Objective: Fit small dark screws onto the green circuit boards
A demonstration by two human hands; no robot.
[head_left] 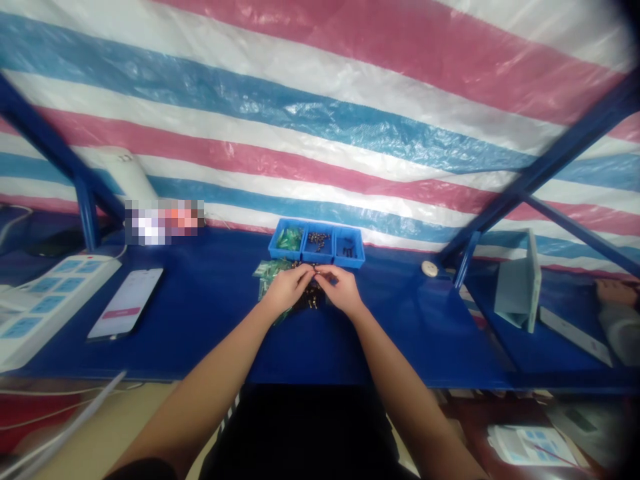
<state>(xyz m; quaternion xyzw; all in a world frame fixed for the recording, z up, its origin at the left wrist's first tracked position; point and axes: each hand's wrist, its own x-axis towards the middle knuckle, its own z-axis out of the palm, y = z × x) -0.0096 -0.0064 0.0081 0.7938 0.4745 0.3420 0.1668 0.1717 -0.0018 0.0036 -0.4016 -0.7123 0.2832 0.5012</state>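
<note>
My left hand (pixel 287 288) and my right hand (pixel 341 287) meet over the blue table, fingertips pinched together. Whatever lies between them is too small to name. Under and beside my left hand is a heap of small green, see-through pieces (pixel 265 269). Small dark and brass-coloured parts (pixel 313 297) lie between and below my hands. Just beyond stands a blue three-compartment tray (pixel 285 255). Green pieces (pixel 289 238) fill its left compartment, small dark metallic parts (pixel 319 240) its middle one, and a few dark thin pieces (pixel 349 252) its right one.
On the left lie a phone (pixel 125 303) with a lit screen and a white power strip (pixel 55 300). A round cream-coloured object (pixel 429 269) sits at right, near a blue frame post (pixel 467 260). Beyond it are a tablet-like stand (pixel 520 283), another phone (pixel 575 335) and another person's hand (pixel 616 291).
</note>
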